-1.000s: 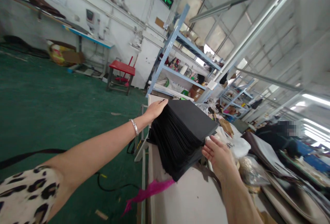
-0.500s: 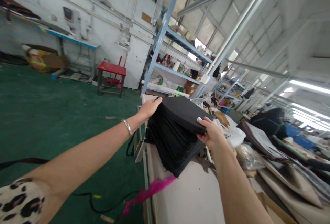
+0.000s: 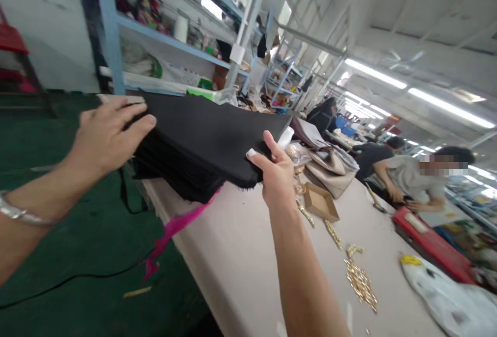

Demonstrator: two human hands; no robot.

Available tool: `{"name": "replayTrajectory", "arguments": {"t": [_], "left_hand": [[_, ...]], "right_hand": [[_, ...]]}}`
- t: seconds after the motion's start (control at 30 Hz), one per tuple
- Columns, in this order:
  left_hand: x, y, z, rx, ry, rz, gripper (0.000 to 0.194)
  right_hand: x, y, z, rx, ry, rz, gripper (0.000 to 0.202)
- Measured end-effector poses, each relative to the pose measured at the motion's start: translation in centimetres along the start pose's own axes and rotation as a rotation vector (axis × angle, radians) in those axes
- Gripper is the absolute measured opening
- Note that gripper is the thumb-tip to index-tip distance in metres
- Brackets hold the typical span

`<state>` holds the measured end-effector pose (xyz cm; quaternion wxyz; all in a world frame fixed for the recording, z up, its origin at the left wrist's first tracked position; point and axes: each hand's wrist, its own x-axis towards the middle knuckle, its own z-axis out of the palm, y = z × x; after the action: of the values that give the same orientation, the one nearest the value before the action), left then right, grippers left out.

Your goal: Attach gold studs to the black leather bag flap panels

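Note:
A thick stack of black fabric sheets [image 3: 209,132] lies at the far left end of the pale table [image 3: 233,238]. My left hand [image 3: 111,132] grips the stack's left edge, thumb on top and fingers curled at the rim. At the right corner, my right hand [image 3: 277,171] pinches the upper sheets, thumb on top; its lower fingers are hidden. These upper sheets jut out to the right past the lower ones, lifted off the tabletop. From under the stack a bright pink cloth strip [image 3: 178,225] hangs over the table edge.
Right of the stack are beige bag pieces [image 3: 330,166], a small open cardboard box [image 3: 320,201] and gold chains [image 3: 359,280]. A white plastic bag [image 3: 446,295] and a red case [image 3: 430,244] lie further right. Two people [image 3: 411,176] work across the table. Blue shelving [image 3: 108,31] stands behind.
My view has swung right and closer to the table. The upper black sheets have shifted right over the lower ones, with both hands still at their edges.

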<state>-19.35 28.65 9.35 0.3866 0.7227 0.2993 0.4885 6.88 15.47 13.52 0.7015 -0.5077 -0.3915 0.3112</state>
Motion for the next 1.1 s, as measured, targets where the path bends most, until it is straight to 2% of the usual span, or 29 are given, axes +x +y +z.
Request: {"name": "replayTrajectory", "arguments": {"t": [0.03, 0.07, 0.13, 0.2, 0.27, 0.33, 0.4, 0.47, 0.6, 0.73, 0.8, 0.87, 0.97, 1.03, 1.1], "left_hand": [[-1.2, 0.6, 1.0, 0.226, 0.155, 0.048, 0.055], [-2.5, 1.3, 2.1, 0.445, 0.236, 0.083, 0.058], [-5.1, 2.7, 4.2, 0.635, 0.274, 0.142, 0.058], [-7.3, 3.8, 5.9, 0.611, 0.227, 0.1, 0.053], [-8.8, 4.7, 7.5, 0.417, 0.169, -0.047, 0.046], [-9.7, 5.3, 9.2, 0.048, 0.12, -0.23, 0.041], [-10.4, 6.0, 11.4, -0.39, 0.061, -0.418, 0.037], [-11.3, 6.6, 13.9, -0.725, -0.047, -0.62, 0.035], [-14.1, 8.0, 18.9, -1.046, -0.23, -0.895, 0.036], [-16.9, 9.0, 22.0, -1.17, -0.346, -1.021, 0.046], [-17.8, 9.2, 22.8, -1.225, -0.383, -1.046, 0.05], [-18.4, 9.4, 23.3, -1.282, -0.4, -1.066, 0.052], [-18.7, 9.5, 23.8, -1.369, -0.409, -1.093, 0.052], [-18.9, 9.6, 24.1, -1.419, -0.411, -1.104, 0.052], [-19.2, 9.6, 24.3, -1.447, -0.395, -1.098, 0.051]], "right_hand": [[-1.9, 0.0, -1.6, 0.002, 0.028, -0.012, 0.081], [-4.1, 0.1, -3.4, 0.001, 0.072, 0.004, 0.081], [-8.8, 1.0, -7.1, 0.005, 0.196, 0.091, 0.083], [-13.5, 2.4, -10.9, 0.005, 0.326, 0.216, 0.085], [-17.5, 4.0, -14.5, -0.09, 0.398, 0.376, 0.082], [-20.4, 5.3, -17.5, -0.321, 0.4, 0.451, 0.074], [-22.3, 6.1, -19.6, -0.514, 0.355, 0.461, 0.07], [-23.4, 6.6, -20.9, -0.582, 0.312, 0.462, 0.072], [-25.1, 6.5, -22.1, -0.689, 0.24, 0.454, 0.071], [-26.3, 4.1, -22.6, -0.966, 0.307, 0.122, 0.051], [-26.6, 2.4, -21.9, -1.081, 0.25, -0.011, 0.04], [-26.7, 1.3, -20.4, -1.114, 0.129, -0.118, 0.029], [-26.7, 1.3, -17.5, -1.065, 0.038, -0.251, 0.021], [-26.7, 2.2, -15.9, -1.011, 0.031, -0.247, 0.021], [-26.8, 3.3, -15.0, -0.933, 0.036, -0.165, 0.02]]}}
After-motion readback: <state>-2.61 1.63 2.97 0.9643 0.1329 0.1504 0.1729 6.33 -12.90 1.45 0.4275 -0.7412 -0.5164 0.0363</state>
